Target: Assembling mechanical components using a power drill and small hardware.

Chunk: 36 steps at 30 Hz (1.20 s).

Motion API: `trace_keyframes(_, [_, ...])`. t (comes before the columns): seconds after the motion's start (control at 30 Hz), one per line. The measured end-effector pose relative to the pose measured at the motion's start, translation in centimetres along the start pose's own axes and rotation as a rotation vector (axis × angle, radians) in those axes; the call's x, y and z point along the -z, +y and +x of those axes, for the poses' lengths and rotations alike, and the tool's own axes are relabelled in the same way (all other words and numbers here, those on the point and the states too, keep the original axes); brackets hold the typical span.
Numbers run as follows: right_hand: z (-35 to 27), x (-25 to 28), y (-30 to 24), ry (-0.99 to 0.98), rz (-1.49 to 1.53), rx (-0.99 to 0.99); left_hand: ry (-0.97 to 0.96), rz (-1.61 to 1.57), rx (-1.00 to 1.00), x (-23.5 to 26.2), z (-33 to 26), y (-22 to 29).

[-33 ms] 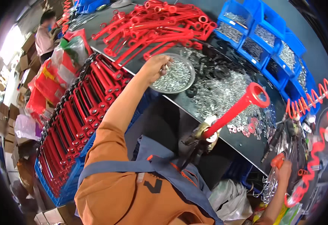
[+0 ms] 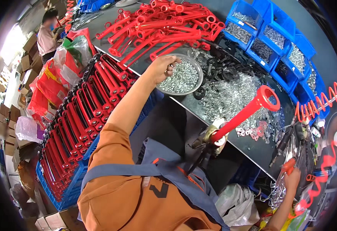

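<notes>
My left hand (image 2: 163,70) is over the near-left part of a round metal dish (image 2: 200,70) heaped with small shiny metal parts (image 2: 182,79). Its fingers are curled closed; whatever they pinch is too small or hidden to name. Far to the right, at the bench edge, my right hand (image 2: 293,179) is closed around a tool with a red-orange handle (image 2: 289,165); its other end cannot be made out. Between my hands, a red rod with a ring end (image 2: 239,117) slants up from a metal clamp (image 2: 217,144), touched by neither hand.
Red ring-ended rods (image 2: 164,29) lie piled on the bench. Blue bins (image 2: 268,46) with small metal parts curve along the back right. A red coiled hose (image 2: 318,102) hangs at right. Left stands a blue crate (image 2: 66,196) of red-and-black rods. A person (image 2: 46,38) is far left.
The whole view has shifted very slightly. The red-orange handle in my right hand is tilted a little differently. My left hand stays at the dish.
</notes>
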State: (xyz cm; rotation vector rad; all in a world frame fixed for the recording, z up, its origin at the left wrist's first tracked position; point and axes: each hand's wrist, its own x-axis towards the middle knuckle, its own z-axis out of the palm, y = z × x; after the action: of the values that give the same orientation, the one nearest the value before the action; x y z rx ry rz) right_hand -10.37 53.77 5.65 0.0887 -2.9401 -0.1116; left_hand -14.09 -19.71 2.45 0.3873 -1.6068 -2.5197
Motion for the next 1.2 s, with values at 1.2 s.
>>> trace_keyframes(1.2, [-11.6,8.1,-28.3,-0.886,1.941,-0.019,-0.483,-0.331,0.451,-10.4,-19.8,-8.8])
